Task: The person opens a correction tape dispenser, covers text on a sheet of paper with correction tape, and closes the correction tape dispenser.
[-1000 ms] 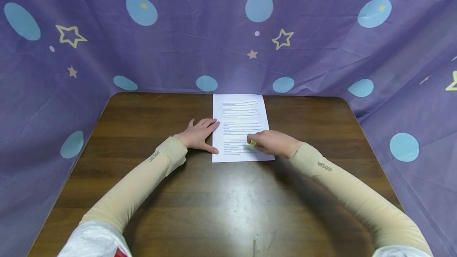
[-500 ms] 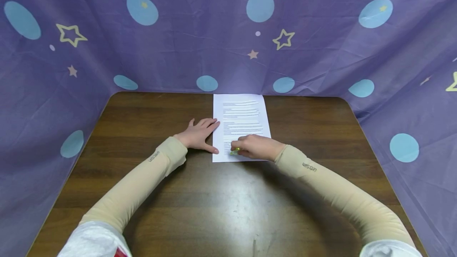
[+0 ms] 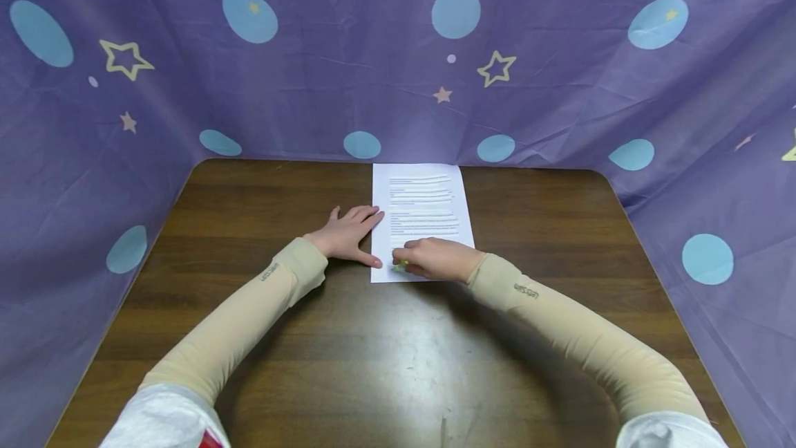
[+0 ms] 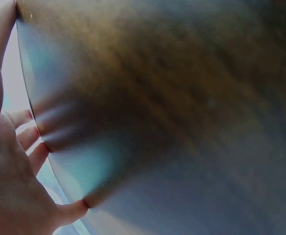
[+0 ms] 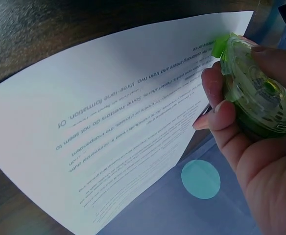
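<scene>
A printed sheet of paper point(image 3: 419, 189) lies on the wooden table near its far edge. Several text lines on it look covered by white strips. My left hand point(image 3: 348, 235) rests with spread fingers at the sheet's left edge; in the left wrist view its fingertips point(image 4: 86, 203) press down on the tabletop. My right hand point(image 3: 438, 259) grips a green see-through correction tape point(image 5: 258, 93) between thumb and curled fingers. Its green tip touches the paper at the left end of a line near the bottom. The right hand hides part of the lower lines.
The brown table point(image 3: 348, 365) stretches around the sheet on both sides and in front. A purple curtain point(image 3: 298, 75) with blue dots and stars hangs behind the table and along both sides.
My right hand has moved left across the lower part of the sheet with the correction tape, mostly in the first half second. My left hand and the paper have stayed in place.
</scene>
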Available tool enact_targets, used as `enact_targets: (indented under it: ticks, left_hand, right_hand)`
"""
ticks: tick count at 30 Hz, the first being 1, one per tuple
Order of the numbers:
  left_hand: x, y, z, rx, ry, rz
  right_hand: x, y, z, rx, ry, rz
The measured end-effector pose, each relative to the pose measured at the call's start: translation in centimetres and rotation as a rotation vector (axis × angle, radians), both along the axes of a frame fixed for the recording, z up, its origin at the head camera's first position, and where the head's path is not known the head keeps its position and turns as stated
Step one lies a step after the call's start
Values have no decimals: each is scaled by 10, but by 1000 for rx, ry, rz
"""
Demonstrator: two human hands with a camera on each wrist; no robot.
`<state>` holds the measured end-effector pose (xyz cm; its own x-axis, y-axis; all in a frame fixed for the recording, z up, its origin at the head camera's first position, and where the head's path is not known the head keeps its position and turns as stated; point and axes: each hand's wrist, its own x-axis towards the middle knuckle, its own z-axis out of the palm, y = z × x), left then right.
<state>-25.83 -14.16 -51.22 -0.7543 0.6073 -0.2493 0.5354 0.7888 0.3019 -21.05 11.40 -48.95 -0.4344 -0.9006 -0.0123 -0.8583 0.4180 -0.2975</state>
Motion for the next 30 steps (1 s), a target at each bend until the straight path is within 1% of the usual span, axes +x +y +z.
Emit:
enact_targets:
  ticks: [12,16,20,26,30]
  left_hand:
    - [-1,0,0,4,-4,-3]
    - [-2,0,-2,9,-7,-7]
    - [-3,-1,-3,13,-1,-5]
    - [-1,1,-2,-1,0,1]
    - [-1,1,-2,-3,-2,1]
  right_hand:
    - [0,-6,-3,8,-4,-11]
    - [2,-7,-5,20,39,-3]
    - [3,-8,-6,4,75,12]
    - [2,-10,-8,-35,48,35]
    - [2,-9,-8,-35,34,29]
